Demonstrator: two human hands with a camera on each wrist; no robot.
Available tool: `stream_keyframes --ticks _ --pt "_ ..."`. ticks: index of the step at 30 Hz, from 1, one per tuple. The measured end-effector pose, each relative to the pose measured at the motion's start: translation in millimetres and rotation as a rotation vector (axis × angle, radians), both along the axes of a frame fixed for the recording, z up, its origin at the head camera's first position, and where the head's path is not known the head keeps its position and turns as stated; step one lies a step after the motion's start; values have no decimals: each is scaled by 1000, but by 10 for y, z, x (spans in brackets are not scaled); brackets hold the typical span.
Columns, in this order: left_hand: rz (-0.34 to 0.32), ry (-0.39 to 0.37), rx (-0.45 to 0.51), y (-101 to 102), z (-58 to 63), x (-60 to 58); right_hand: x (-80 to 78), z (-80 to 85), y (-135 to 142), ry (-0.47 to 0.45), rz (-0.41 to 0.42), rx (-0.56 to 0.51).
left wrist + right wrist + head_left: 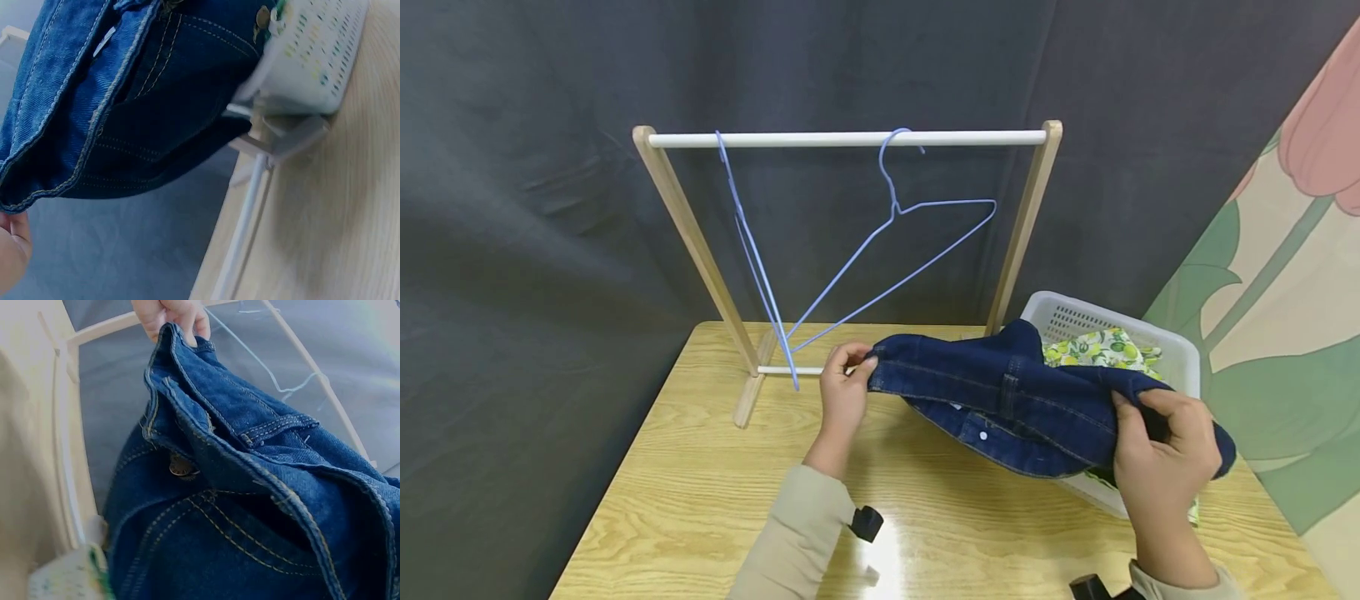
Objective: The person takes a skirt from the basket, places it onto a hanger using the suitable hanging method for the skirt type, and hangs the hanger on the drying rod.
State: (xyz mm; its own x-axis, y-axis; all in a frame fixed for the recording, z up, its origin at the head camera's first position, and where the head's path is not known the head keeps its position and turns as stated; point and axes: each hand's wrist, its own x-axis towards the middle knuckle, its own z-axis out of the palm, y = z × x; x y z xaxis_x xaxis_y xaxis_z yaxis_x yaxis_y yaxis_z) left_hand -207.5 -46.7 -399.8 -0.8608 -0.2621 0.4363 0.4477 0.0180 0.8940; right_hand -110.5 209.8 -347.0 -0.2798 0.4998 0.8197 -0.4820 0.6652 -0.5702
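Dark blue jeans (pixel 955 375) are stretched by the waistband between my two hands, above the table. My left hand (pixel 844 392) pinches one end of the waistband between thumb and fingers. The other end is gripped by my right hand (pixel 1168 467), thumb on the near side. A belt loop and a white dot inside the waistband show in the head view. In the right wrist view the jeans (pixel 250 456) show yellow stitching and a metal button (pixel 182 465). The left wrist view shows the denim (pixel 156 112) hanging down in folds, its lower part hidden.
Behind my left hand stands a wooden rack with a white rail (pixel 820 140). Two blue hangers hang there, one edge-on at left (pixel 752 258), one turned outward (pixel 891 212). A white basket (pixel 1183 358) holding lemon-print cloth (pixel 1105 348) sits at right, partly behind the jeans.
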Motion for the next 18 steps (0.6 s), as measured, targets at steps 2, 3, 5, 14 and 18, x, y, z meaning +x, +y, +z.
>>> stream_keyframes --ticks 2,3,5,14,18 --pt "-4 -21 -10 -38 -35 -9 27 -62 -21 -74 -25 34" --pt "-6 -29 -15 -54 -54 -15 40 -92 -34 -104 -36 46" --pt "-12 -48 -28 -78 -82 -17 72 -149 -56 -148 -49 55" --pt "-6 -74 -94 -178 -84 33 79 -660 14 -177 -15 114" --pt "-5 -90 -132 -238 -213 -17 14 -1102 175 -153 15 178"
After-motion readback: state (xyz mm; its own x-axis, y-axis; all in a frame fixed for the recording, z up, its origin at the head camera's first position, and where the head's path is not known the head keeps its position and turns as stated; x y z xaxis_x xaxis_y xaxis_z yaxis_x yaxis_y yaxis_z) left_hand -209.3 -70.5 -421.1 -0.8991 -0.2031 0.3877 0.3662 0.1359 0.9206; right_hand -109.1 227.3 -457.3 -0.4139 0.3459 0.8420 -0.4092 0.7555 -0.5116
